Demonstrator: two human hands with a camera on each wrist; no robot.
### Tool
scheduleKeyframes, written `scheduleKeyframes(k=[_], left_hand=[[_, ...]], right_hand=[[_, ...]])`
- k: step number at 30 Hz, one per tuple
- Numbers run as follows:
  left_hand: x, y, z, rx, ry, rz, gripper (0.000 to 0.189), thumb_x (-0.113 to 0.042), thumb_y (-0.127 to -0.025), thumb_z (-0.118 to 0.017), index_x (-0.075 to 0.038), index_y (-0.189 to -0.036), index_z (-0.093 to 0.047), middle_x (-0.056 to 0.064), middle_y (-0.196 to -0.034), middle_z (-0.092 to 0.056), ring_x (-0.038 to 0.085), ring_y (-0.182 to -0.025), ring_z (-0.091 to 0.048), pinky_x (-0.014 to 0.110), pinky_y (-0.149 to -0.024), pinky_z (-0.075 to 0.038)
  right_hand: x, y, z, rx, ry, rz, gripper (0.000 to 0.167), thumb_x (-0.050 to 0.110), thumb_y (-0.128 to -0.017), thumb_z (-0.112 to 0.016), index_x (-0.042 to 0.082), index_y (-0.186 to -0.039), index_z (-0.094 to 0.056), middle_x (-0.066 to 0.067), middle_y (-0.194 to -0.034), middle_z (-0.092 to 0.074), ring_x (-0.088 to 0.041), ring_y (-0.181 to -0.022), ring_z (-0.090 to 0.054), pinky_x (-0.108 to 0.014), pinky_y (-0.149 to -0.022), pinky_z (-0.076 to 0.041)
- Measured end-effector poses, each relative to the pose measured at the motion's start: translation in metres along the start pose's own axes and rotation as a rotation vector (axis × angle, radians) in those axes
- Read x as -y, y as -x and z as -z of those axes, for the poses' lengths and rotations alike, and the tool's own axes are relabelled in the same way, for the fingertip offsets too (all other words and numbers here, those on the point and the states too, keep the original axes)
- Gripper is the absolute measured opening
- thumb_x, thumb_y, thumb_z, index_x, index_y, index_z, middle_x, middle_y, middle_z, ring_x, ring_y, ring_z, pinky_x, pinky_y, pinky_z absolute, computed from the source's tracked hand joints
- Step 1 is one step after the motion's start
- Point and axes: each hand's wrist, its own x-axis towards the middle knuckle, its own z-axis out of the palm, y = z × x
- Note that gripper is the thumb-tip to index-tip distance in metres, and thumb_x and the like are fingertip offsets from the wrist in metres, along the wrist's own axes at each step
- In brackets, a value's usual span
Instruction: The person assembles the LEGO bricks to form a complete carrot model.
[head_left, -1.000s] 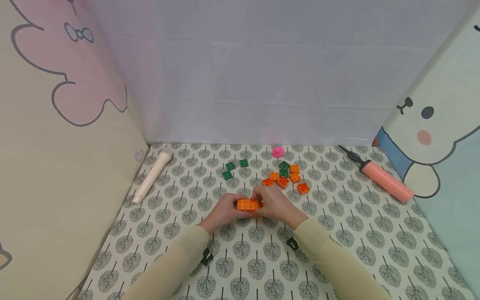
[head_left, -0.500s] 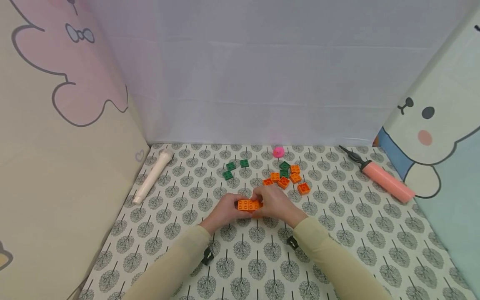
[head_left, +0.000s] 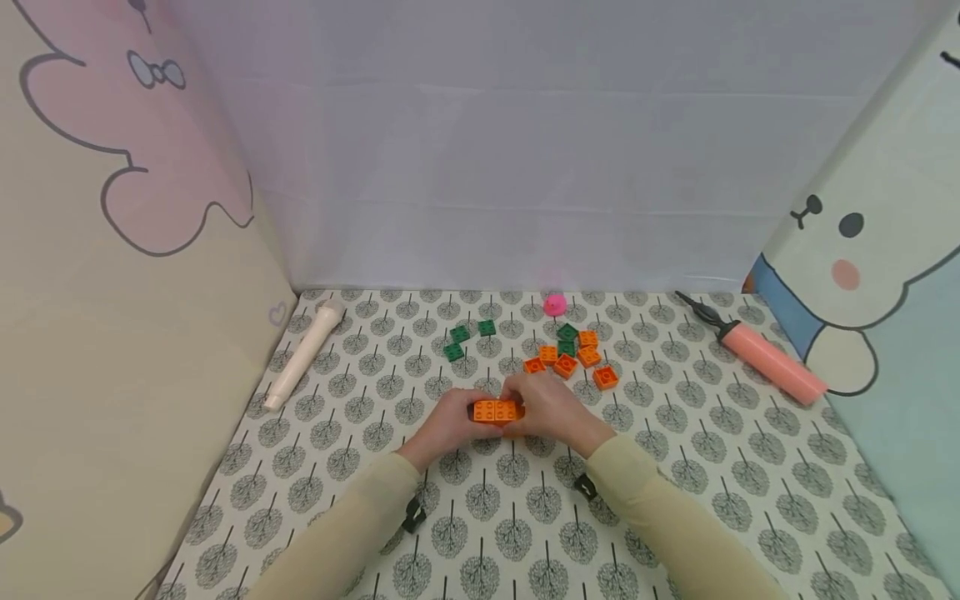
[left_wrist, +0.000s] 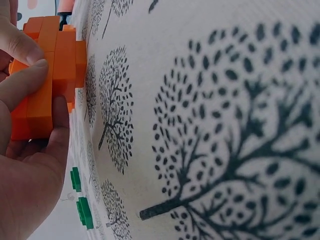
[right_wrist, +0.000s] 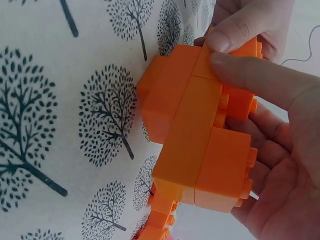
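A joined build of orange toy building bricks (head_left: 495,411) is held between both hands near the middle of the table, its studs showing on top in the head view. My left hand (head_left: 450,417) grips its left side; in the left wrist view, its thumb presses the face of the orange build (left_wrist: 62,65) and fingers curl underneath. The right hand (head_left: 551,408) holds the other side, its thumb pressing beside the left thumb. In the right wrist view, the stepped layers of the orange build (right_wrist: 185,130) show, with one brick jutting out at the lower right.
Loose orange bricks (head_left: 606,377) and green bricks (head_left: 567,332) lie beyond the hands to the right. More green bricks (head_left: 453,352) lie farther left. Behind sits a pink toy duck (head_left: 555,305). A white tube (head_left: 303,357) lies left, a coral hand pump (head_left: 772,360) right.
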Motion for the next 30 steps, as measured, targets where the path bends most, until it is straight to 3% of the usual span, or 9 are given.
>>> scheduleKeyframes(k=[9, 15, 17, 21, 24, 30], left_hand=[[0.003, 0.000, -0.001, -0.018, -0.002, -0.005, 0.041, -0.022, -0.080, -0.092, -0.014, -0.117, -0.077, -0.006, -0.097, -0.071, 0.014, -0.085, -0.062, 0.036, -0.080, -0.050], [0.005, 0.000, -0.001, -0.019, 0.000, -0.016, 0.044, -0.023, -0.080, -0.092, -0.014, -0.121, -0.076, -0.005, -0.104, -0.071, 0.014, -0.089, -0.062, 0.037, -0.082, -0.051], [0.004, 0.000, -0.001, -0.018, -0.005, -0.007, 0.048, -0.023, -0.080, -0.092, -0.013, -0.123, -0.075, -0.004, -0.105, -0.071, 0.015, -0.089, -0.062, 0.037, -0.082, -0.051], [0.003, 0.000, -0.001, -0.017, 0.000, 0.020, 0.053, -0.024, -0.079, -0.092, -0.012, -0.127, -0.073, -0.004, -0.108, -0.070, 0.014, -0.091, -0.062, 0.037, -0.084, -0.051], [0.002, 0.001, -0.001, -0.014, 0.011, 0.031, 0.053, -0.026, -0.079, -0.092, -0.013, -0.127, -0.073, -0.004, -0.108, -0.070, 0.014, -0.092, -0.062, 0.038, -0.086, -0.051], [0.001, 0.002, -0.001, -0.013, 0.001, 0.027, 0.052, -0.026, -0.079, -0.092, -0.014, -0.126, -0.073, -0.006, -0.107, -0.070, 0.013, -0.091, -0.062, 0.037, -0.085, -0.051]], right_hand=[[-0.002, 0.007, -0.004, -0.013, 0.026, 0.058, 0.037, 0.034, -0.081, -0.091, 0.021, -0.109, -0.072, 0.012, -0.096, -0.067, -0.009, -0.080, -0.058, -0.030, -0.075, -0.052], [-0.015, 0.020, 0.012, -0.061, -0.064, 0.035, 0.057, 0.052, -0.088, -0.081, 0.017, -0.131, -0.069, 0.005, -0.124, -0.070, -0.017, -0.111, -0.064, -0.042, -0.096, -0.053], [-0.024, 0.024, 0.021, -0.103, -0.117, 0.014, 0.055, 0.054, -0.093, -0.075, 0.016, -0.133, -0.069, 0.003, -0.126, -0.069, -0.021, -0.116, -0.064, -0.046, -0.098, -0.053], [-0.050, 0.029, 0.037, -0.217, -0.188, -0.041, 0.044, 0.046, -0.102, -0.066, 0.012, -0.130, -0.070, -0.002, -0.123, -0.071, -0.026, -0.109, -0.065, -0.050, -0.091, -0.055], [-0.074, 0.032, 0.043, -0.269, -0.170, -0.090, 0.039, 0.037, -0.104, -0.066, 0.008, -0.129, -0.071, -0.007, -0.124, -0.071, -0.030, -0.108, -0.066, -0.051, -0.089, -0.055], [-0.122, 0.036, 0.041, -0.279, -0.093, -0.156, 0.034, 0.022, -0.099, -0.073, 0.003, -0.126, -0.071, -0.015, -0.123, -0.071, -0.037, -0.114, -0.064, -0.056, -0.096, -0.052]])
